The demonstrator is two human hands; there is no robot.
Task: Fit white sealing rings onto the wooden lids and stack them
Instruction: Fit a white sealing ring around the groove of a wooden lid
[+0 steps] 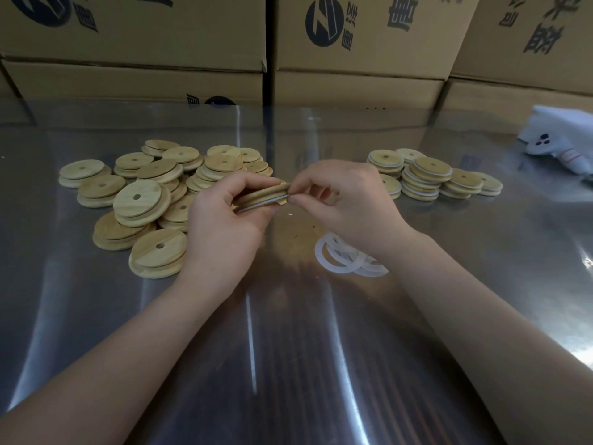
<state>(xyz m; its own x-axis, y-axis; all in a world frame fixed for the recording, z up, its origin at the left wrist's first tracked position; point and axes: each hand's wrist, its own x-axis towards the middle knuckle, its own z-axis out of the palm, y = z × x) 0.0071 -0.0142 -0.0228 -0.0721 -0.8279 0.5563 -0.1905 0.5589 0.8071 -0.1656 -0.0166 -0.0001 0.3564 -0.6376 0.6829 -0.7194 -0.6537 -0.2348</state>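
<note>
**Both hands on one lid, ring showing along its edge**

A wooden lid [261,194] is held edge-on above the middle of the worktop [288,348], between the two hands. The left hand [224,216] grips it from the left, fingers [239,184] curled over the top and the thumb under it. The right hand [349,203] pinches the lid's right edge with narrow, bent fingers [306,187]. A white sealing ring [268,203] shows as a thin pale line along the lid's lower edge; whether it sits fully in place all the way round cannot be told, since the hands cover much of it.

Left of the hands lies a loose heap of bare lids [150,194], each with a small hole in it, overlapping one another at odd angles. To the right, behind the right hand, stand short stacks of ringed lids [423,178], with white edges visible between the wooden layers. A small pile of loose rings [349,260] lies flat on the worktop, partly hidden beneath the right wrist.

Cardboard boxes [134,36] with dark printed marks stand stacked along the back edge. All are closed, so what they hold cannot be seen. At the far right a white bundle [558,139] with dark dots rests on the shiny surface, well apart from the lids
</note>
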